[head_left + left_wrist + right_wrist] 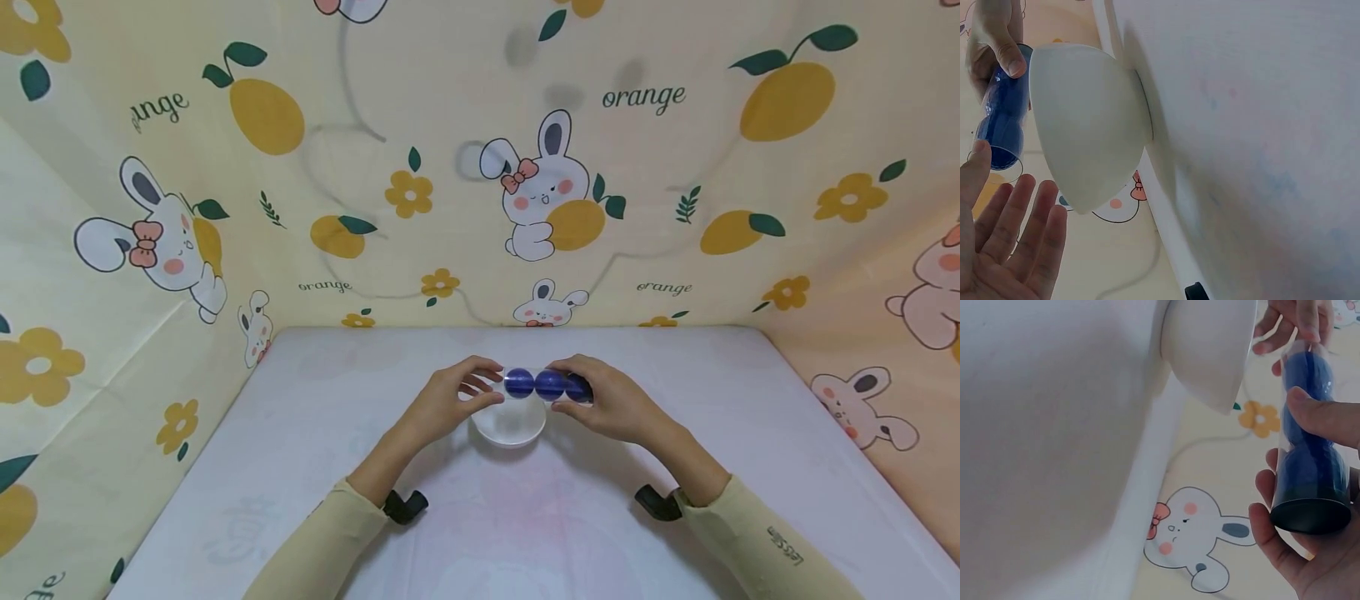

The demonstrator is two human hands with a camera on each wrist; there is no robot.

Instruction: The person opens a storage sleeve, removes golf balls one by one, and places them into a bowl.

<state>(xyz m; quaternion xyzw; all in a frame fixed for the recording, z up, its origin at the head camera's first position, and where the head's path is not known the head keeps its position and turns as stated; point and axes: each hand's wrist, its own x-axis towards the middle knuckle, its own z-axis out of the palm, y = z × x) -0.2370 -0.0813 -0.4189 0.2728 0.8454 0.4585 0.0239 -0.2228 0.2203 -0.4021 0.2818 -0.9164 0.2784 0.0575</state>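
A clear tube (534, 383) holding 3 blue balls lies sideways above a white bowl (512, 438). My right hand (617, 403) grips the tube around its right part, thumb on the near side. In the right wrist view, a dark end cap (1311, 515) closes the tube's right end. My left hand (441, 406) is at the other end, its fingers relaxed and spread apart. Its thumb (977, 164) overlaps the tube's end in the left wrist view; whether it touches, I cannot tell. The bowl stands upright on the table, its inside partly hidden below the tube and hands.
A white-covered table (525, 533) spreads around the bowl. Behind and at both sides rises a cream cloth (450, 108) printed with rabbits, flowers and oranges. A black wrist mount shows at each sleeve, the left one (407, 507) and the right one (658, 503).
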